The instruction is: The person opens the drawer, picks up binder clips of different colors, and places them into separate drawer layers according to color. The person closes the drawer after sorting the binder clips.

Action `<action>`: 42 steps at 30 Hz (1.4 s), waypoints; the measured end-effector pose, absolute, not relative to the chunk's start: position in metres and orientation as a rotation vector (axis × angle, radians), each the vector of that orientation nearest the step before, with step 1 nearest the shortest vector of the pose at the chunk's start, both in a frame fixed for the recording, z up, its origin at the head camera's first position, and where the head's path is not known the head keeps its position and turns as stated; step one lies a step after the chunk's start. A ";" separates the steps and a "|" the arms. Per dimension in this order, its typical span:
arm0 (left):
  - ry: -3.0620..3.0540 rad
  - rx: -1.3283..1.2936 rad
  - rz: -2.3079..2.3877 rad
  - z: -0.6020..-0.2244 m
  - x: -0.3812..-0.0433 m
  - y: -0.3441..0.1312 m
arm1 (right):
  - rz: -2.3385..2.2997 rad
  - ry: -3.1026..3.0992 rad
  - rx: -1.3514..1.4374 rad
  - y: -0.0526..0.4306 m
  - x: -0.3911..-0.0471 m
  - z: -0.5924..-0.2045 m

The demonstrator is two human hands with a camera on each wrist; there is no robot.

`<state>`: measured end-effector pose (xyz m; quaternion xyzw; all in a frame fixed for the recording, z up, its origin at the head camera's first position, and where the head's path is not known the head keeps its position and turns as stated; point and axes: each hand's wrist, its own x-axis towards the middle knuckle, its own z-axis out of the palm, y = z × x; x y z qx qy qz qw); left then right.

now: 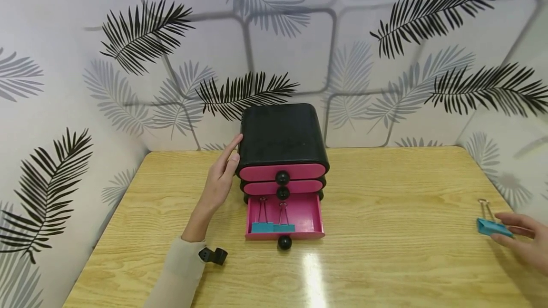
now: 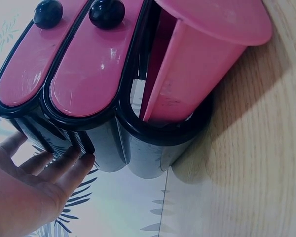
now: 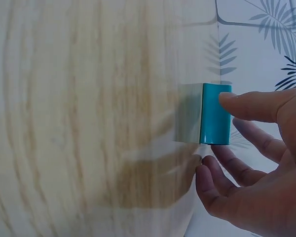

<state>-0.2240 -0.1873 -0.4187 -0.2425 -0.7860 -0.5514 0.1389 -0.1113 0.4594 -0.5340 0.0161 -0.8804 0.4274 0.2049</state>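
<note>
A black desktop drawer unit point(image 1: 280, 132) with pink drawer fronts stands against the wall. Its bottom drawer point(image 1: 308, 213) is pulled out, and two blue binder clips point(image 1: 273, 227) with raised wire handles lie in its left part. My left hand point(image 1: 217, 182) rests against the unit's left side, fingers extended; in the left wrist view those fingers point(image 2: 64, 170) touch the black casing. Far to the right, my right hand point(image 1: 524, 239) pinches another blue binder clip point(image 1: 492, 227) at the table. In the right wrist view the thumb lies on the clip's blue face point(image 3: 216, 116).
The wooden table point(image 1: 398, 217) reaches back to a wall covered in leaf-patterned paper point(image 1: 291, 56). The two upper drawers point(image 1: 257, 172) are closed, each with a round black knob. The open drawer's knob point(image 1: 284, 242) juts toward the front.
</note>
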 end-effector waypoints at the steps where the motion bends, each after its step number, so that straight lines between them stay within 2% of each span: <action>1: -2.273 -0.701 -1.593 -0.419 -0.224 -0.187 | 1.203 -2.448 0.052 0.460 -0.112 -0.534; 7: -2.279 -0.699 -1.580 -0.419 -0.224 -0.188 | 1.157 -2.480 0.086 0.460 -0.114 -0.532; 22: -2.276 -0.704 -1.587 -0.421 -0.226 -0.187 | 1.165 -2.563 -0.066 0.467 -0.114 -0.537; 33: -2.275 -0.698 -1.601 -0.420 -0.225 -0.187 | 1.164 -2.550 -0.121 0.452 -0.114 -0.535; 42: -2.284 -0.687 -1.609 -0.419 -0.224 -0.187 | 1.290 -2.417 0.035 0.435 -0.115 -0.521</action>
